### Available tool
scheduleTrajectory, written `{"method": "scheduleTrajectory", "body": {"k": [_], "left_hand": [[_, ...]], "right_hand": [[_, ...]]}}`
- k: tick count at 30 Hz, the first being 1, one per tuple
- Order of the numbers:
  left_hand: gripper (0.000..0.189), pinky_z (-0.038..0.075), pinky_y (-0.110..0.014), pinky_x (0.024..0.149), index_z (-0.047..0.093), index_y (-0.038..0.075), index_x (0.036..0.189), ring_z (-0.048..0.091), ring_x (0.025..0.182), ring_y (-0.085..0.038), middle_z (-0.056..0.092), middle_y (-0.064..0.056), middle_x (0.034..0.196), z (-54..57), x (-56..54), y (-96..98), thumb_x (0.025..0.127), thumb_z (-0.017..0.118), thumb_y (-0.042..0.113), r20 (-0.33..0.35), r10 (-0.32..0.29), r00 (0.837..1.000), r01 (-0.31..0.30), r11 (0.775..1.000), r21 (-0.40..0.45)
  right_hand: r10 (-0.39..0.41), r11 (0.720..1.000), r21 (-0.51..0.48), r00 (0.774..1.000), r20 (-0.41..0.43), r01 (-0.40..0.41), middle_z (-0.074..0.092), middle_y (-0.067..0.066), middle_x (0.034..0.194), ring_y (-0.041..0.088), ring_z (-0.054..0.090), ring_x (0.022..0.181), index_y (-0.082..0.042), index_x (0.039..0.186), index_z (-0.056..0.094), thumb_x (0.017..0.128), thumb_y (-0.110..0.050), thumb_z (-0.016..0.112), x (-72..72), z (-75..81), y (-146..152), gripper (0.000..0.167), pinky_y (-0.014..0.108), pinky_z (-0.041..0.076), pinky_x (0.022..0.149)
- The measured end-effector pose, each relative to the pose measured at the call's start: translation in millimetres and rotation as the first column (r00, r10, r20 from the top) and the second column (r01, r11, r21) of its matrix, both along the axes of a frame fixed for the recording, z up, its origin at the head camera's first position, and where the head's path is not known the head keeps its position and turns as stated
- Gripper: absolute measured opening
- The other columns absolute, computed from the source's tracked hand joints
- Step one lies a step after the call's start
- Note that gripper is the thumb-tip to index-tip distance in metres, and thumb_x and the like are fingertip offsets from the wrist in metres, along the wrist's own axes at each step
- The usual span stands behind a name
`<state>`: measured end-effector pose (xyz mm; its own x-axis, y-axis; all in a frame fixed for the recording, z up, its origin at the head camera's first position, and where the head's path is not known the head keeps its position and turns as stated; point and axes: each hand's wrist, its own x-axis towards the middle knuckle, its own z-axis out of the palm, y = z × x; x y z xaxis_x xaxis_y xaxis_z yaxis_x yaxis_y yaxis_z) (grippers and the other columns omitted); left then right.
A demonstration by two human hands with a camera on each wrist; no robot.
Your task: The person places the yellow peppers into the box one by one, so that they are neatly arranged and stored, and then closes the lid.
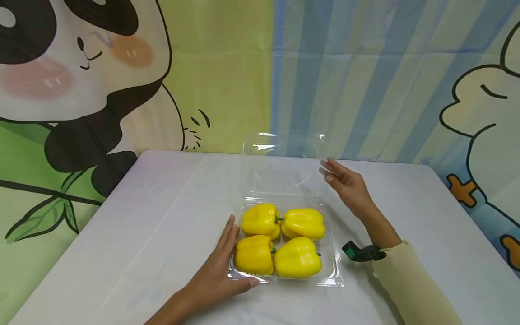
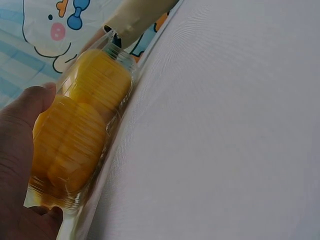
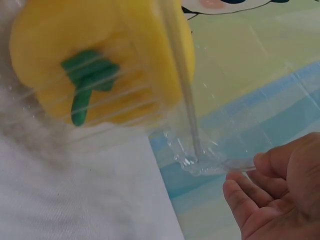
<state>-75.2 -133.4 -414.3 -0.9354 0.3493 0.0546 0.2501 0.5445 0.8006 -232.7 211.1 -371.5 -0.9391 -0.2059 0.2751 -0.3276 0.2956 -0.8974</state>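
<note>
A clear plastic clamshell container stands on the table with its hinged lid raised at the back. Several yellow bell peppers with green stems sit in its base. My left hand lies along the left side of the base, fingers straight and thumb spread toward the front edge. In the left wrist view, that thumb stands beside the container's ribbed wall. My right hand is at the lid's right edge; in the right wrist view, its thumb and fingers pinch the clear rim.
A white cloth covers the table, whose back edge meets a printed curtain with a panda and stripes. A dark wristband sits on the right wrist, below a pale sleeve.
</note>
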Motion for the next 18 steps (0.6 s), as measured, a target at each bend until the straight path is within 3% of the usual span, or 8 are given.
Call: {"method": "scheduleTrajectory", "body": {"k": [10, 18], "left_hand": [[0.124, 0.023, -0.046, 0.111, 0.004, 0.014, 0.157, 0.013, 0.144, -0.011, -0.015, 0.019, 0.159, -0.1, 0.4, 0.0, 0.070, 0.077, 0.063, 0.000, -0.002, 1.000, 0.002, 1.000, 0.011], [0.124, 0.025, -0.049, 0.111, 0.002, 0.019, 0.158, 0.014, 0.144, -0.014, -0.010, 0.011, 0.162, 0.1, -0.9, 0.2, 0.070, 0.078, 0.063, -0.018, 0.005, 1.000, -0.004, 1.000, 0.009]], "right_hand": [[-0.063, 0.998, -0.031, 0.998, -0.023, 0.063, 0.051, 0.012, 0.142, 0.025, 0.054, 0.123, -0.006, 0.148, 0.039, 0.098, -0.007, 0.058, 6.9, 9.7, -3.6, 0.054, 0.021, 0.048, 0.090], [-0.119, 0.993, -0.025, 0.989, -0.091, 0.117, 0.057, 0.011, 0.136, 0.019, 0.059, 0.118, -0.010, 0.143, 0.048, 0.097, -0.011, 0.061, 17.1, 19.3, -4.2, 0.049, 0.020, 0.047, 0.091]]}}
